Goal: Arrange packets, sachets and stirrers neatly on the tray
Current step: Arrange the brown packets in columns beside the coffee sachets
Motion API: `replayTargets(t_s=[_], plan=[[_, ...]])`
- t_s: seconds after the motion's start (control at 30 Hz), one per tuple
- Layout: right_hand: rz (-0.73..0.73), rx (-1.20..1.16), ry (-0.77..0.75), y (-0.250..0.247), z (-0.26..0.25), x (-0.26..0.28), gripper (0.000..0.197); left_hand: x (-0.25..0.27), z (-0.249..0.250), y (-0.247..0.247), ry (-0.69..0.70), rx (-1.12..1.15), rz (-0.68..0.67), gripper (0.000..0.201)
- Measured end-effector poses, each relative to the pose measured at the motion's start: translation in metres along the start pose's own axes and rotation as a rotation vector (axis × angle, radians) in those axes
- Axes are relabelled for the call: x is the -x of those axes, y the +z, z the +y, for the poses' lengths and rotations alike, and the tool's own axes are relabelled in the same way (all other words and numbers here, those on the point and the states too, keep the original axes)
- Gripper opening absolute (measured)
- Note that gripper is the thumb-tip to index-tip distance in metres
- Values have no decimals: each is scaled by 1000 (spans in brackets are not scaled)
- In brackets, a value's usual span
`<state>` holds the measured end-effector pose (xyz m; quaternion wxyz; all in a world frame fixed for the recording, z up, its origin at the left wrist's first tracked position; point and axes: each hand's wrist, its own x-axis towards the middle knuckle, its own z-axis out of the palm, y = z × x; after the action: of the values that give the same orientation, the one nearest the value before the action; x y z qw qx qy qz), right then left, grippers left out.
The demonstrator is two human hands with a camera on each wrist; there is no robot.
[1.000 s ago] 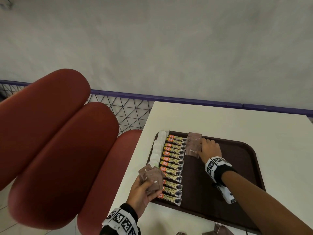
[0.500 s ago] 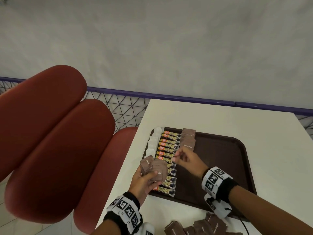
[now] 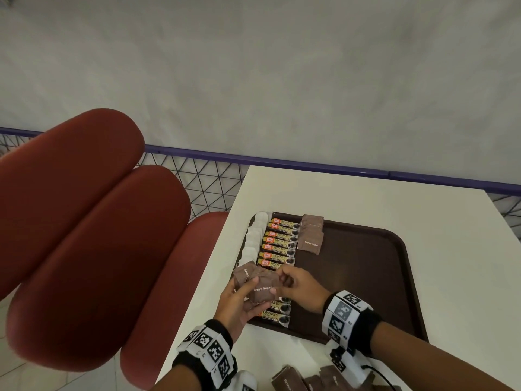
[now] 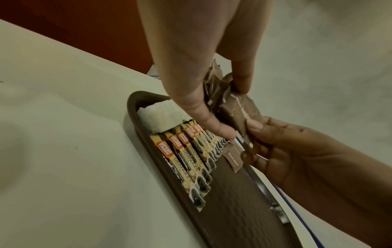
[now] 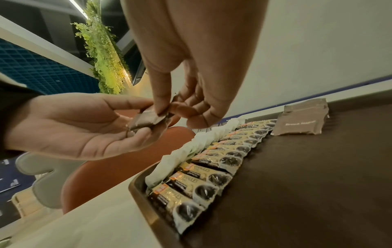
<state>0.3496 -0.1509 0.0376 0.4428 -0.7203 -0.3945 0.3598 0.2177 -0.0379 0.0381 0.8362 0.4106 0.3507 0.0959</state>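
Observation:
My left hand (image 3: 239, 301) holds a small bunch of brown sugar sachets (image 3: 260, 286) above the near left corner of the dark brown tray (image 3: 394, 277). My right hand (image 3: 296, 283) pinches the top sachet (image 4: 241, 114) of that bunch between thumb and fingers (image 5: 163, 109). On the tray lie a column of white packets (image 3: 253, 238) at the left edge, a column of coffee granule sticks (image 3: 279, 246) beside it, and a short stack of brown sugar sachets (image 3: 310, 235) at the far end.
More brown sachets (image 3: 307, 379) lie loose on the white table (image 3: 366, 198) near its front edge. Red padded seats (image 3: 84, 221) stand left of the table. A purple rail with wire mesh (image 3: 203, 179) runs behind. The tray's right half (image 3: 366, 277) is bare.
My right hand left the sachet stack at the tray's far end and came back to the bunch in my left hand, where it now pinches the top sachet.

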Motion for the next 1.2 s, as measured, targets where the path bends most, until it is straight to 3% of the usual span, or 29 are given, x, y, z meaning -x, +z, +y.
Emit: replayTargets(t_s=[0.43, 0.53, 0.67, 1.03, 1.1, 1.2], plan=[[122, -186, 161, -23, 8, -5, 11, -5, -1, -4, 6, -12, -19, 39], [374, -78, 301, -43, 25, -17, 2, -7, -1, -10, 4, -18, 3, 40], [631, -13, 535, -69, 44, -31, 16, -9, 1, -18, 7, -18, 33, 36], [650, -23, 717, -68, 54, -57, 14, -13, 2, -31, 12, -38, 69, 36], [639, 33, 741, -65, 52, -58, 3, -13, 2, -32, 11, -31, 69, 37], [621, 149, 776, -62, 54, -60, 21, -13, 3, -34, 13, -28, 65, 36]])
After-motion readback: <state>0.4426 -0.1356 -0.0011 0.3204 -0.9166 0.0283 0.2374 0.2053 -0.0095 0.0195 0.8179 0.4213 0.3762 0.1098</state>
